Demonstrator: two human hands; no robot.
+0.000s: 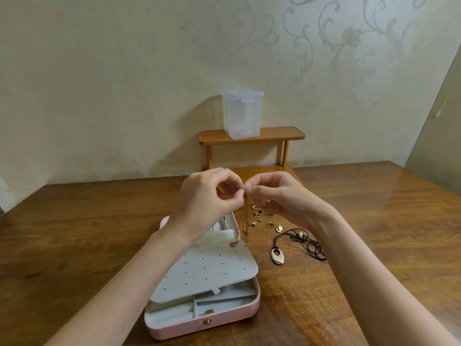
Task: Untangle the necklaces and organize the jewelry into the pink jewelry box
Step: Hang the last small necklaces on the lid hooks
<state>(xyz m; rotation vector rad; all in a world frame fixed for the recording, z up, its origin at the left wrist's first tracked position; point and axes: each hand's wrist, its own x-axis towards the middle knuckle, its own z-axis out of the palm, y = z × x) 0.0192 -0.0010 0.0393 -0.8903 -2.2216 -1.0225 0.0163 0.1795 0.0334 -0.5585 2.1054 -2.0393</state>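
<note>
A thin gold chain (245,216) hangs at centre, pinched at its top by left hand (207,196) and right hand (277,196), likely lifted so it dangles free of tangles. The open pink jewelry box (224,318) waits at six o'clock; loose earrings (264,218) and a cord pendant necklace (287,245) lie at four o'clock.

Two bare forearms entering from the near edge, no sleeves in view, left hand (207,196) and right hand (279,196) without rings, bracelets or watch, nails short and plain
</note>
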